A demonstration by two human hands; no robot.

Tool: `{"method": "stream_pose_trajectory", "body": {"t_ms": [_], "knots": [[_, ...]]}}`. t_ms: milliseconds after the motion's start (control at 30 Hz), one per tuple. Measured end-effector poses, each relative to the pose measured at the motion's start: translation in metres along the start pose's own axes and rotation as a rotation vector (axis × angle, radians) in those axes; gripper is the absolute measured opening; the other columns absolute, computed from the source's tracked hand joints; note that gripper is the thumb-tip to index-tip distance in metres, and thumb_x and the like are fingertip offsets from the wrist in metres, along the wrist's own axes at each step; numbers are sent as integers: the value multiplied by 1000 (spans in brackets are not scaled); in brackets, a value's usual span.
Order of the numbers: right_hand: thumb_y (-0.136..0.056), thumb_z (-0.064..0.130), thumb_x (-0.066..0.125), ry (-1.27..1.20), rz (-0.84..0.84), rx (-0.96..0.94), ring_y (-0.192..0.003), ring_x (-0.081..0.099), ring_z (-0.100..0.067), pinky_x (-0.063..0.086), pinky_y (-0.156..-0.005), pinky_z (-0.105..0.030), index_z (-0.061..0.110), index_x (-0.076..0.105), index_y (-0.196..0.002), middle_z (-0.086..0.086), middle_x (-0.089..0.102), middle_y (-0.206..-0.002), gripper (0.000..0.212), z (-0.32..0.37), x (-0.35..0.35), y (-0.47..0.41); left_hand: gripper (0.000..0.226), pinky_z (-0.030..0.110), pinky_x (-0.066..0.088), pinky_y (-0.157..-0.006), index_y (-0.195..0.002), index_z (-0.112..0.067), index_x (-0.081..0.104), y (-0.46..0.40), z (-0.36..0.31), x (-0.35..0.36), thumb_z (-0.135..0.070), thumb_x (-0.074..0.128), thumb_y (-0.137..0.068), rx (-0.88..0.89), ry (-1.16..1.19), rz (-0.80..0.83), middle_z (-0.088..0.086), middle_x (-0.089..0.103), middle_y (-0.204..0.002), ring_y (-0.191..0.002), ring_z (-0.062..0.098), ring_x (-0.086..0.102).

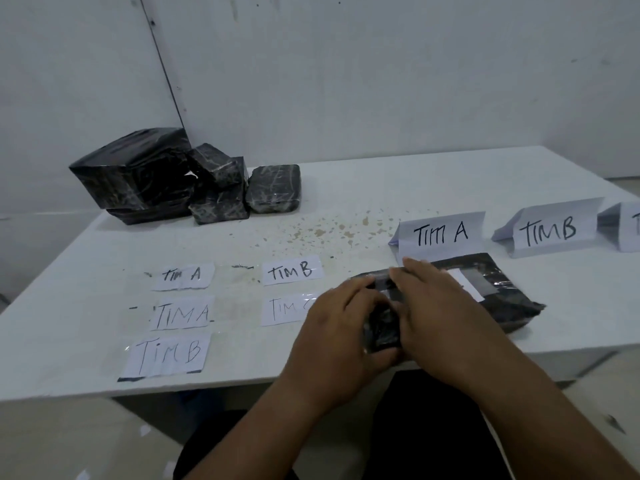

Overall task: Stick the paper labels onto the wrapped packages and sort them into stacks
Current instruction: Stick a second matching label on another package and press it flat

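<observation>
A flat black wrapped package [491, 289] lies on the white table [104, 244] in front of the folded "TIM A" sign [441, 233], with a white label [465, 280] on its top. My left hand [341, 327] grips its near left end, fingers curled over the wrap. Across the package's top lies my right hand [436, 306], fingers stretched out flat and pressing by the label. Several loose paper labels lie flat at the left: "TIM A" [182, 276], "TIM B" [292, 270], "TIM A" [181, 315], "TIM B" [168, 355]; one [284, 308] is partly hidden by my left hand.
A pile of black wrapped packages [166, 178] sits at the table's back left by the wall. A folded "TIM B" sign [550, 232] and a third sign [623, 230], cut off by the frame, stand at the right. Brown specks [329, 230] mark the table's middle.
</observation>
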State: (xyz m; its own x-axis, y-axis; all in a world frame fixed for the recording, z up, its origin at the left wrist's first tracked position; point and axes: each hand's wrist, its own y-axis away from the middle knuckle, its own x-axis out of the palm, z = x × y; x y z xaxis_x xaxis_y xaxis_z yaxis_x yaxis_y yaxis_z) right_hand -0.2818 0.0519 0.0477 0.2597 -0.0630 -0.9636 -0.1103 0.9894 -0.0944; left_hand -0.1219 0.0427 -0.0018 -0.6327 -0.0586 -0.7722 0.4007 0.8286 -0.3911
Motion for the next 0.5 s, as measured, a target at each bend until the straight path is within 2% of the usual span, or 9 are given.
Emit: {"method": "stream_pose_trajectory", "body": {"t_ms": [67,133,167,233,333,433,500], "knots": [[-94,17,56,-10,-18,-5,-127,48,-19,42,-103,-31,25,59,-129,4,55,-132,37,3,2,-5,72,26,25,-120,-132,-36,50,3,6,-11,-71,70,-73,-1,-41,26,-17,40,-153,-142,0,31],[-90,12,58,-13,-14,17,-112,52,-18,45,-87,-30,24,62,-116,6,56,-116,30,6,3,-10,65,20,20,-117,-130,-37,48,12,18,-28,-63,69,-75,-28,-63,5,-20,42,-148,-140,-4,30],[-89,12,59,-1,-18,25,-110,53,-19,45,-86,-31,23,62,-115,5,57,-114,28,8,3,-12,56,18,23,-113,-127,-37,49,17,28,-37,-55,68,-77,-67,-61,-27,-21,46,-142,-134,-6,33],[-90,16,62,19,-62,2,-112,55,-21,45,-93,-34,22,62,-119,4,60,-118,30,17,2,-19,41,20,30,-104,-120,-40,51,23,49,-54,-41,66,-82,-182,-90,-83,-22,53,-129,-122,-6,40],[-94,30,66,5,-84,-143,-119,57,-21,41,-106,-40,25,58,-133,5,60,-130,40,48,3,-31,28,30,34,-99,-119,-41,52,23,70,-71,-37,62,-94,-348,-240,-60,-16,58,-119,-114,9,50],[-96,37,66,130,89,-239,-131,52,-24,25,-118,-51,27,50,-144,1,56,-144,52,79,18,-46,33,36,36,-101,-128,-38,50,19,77,-74,-40,59,-97,-445,-311,4,-10,61,-124,-114,14,52],[-97,37,62,241,202,-245,-130,52,-27,22,-118,-54,24,50,-143,-5,56,-143,49,92,30,-55,35,37,37,-100,-129,-38,49,18,80,-71,-41,60,-96,-438,-310,5,-11,63,-126,-116,14,53]]}}
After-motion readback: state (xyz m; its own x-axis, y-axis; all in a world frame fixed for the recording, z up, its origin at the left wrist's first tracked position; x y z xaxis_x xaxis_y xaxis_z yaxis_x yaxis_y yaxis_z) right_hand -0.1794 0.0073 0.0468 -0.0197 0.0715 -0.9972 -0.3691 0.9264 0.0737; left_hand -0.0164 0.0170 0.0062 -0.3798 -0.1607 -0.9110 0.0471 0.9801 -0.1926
